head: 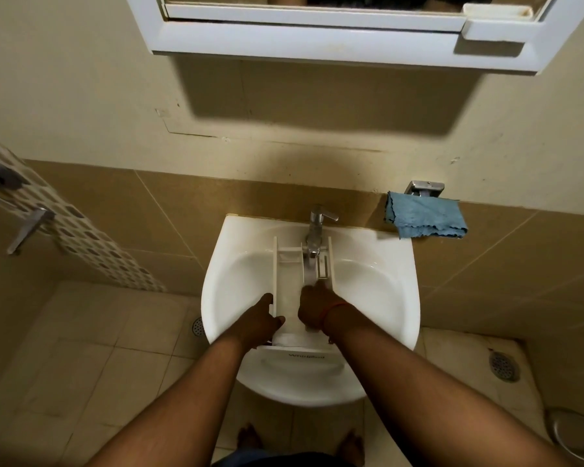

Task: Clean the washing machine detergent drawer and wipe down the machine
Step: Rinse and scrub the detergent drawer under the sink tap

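The white detergent drawer [285,261] lies lengthwise across the white wash basin [378,284], its far end under the chrome tap [317,227] and its front panel over the near rim. Water runs from the tap into the drawer. My left hand [258,320] grips the drawer's left wall, thumb inside. My right hand [312,310] is down inside a middle compartment, fingers curled; what they touch is hidden. A blue cloth [425,215] hangs from a metal wall holder to the right of the basin.
A white mirror cabinet [317,35] juts out overhead. Chrome shower fittings [11,203] sit on the patterned wall at left. Floor drains [504,365] lie right and left of the basin, and a metal lid rests at the floor's right edge.
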A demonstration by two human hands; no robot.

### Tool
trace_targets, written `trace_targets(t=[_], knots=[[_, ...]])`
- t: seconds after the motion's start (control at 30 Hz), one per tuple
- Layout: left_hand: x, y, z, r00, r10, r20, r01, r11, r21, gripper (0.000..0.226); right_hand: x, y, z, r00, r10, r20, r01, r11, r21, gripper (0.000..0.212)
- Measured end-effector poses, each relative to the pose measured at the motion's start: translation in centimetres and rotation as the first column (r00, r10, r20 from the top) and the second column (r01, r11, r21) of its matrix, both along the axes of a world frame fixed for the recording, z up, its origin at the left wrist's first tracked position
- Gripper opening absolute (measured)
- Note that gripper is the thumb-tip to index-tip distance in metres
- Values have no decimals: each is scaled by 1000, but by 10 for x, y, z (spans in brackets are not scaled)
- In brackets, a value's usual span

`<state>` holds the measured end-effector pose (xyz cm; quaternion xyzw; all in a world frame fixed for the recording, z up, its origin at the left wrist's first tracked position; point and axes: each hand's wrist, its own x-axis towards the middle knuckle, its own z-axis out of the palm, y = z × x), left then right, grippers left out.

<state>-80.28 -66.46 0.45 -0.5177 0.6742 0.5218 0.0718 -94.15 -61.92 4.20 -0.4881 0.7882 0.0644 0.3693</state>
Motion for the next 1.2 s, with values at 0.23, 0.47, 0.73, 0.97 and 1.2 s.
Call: trace_targets(t=[0.23,0.47,0.73,0.97,1.2], knots=[[-1,0,5,1000,-5,-2,5,1000,13,41,2,9,-7,986,162,-48,-157,984,84,32],[-3,1,7,1000,4,4,-4,1000,5,41,-5,-3,-3,992,112,-59,-110,993,29,77],[-2,1,7,1000,-5,12,5,1000,15,43,-8,-2,-3,999,21,44,-28,987,159,38],[0,-1,1,1000,-6,-1,6,1000,27,43,-12,-7,-2,992,-81,96,61,978,197,48],[1,-4,-2,1000,-3,-11,4,999,32,42,-15,-5,-8,993,-25,117,-9,962,274,33]])
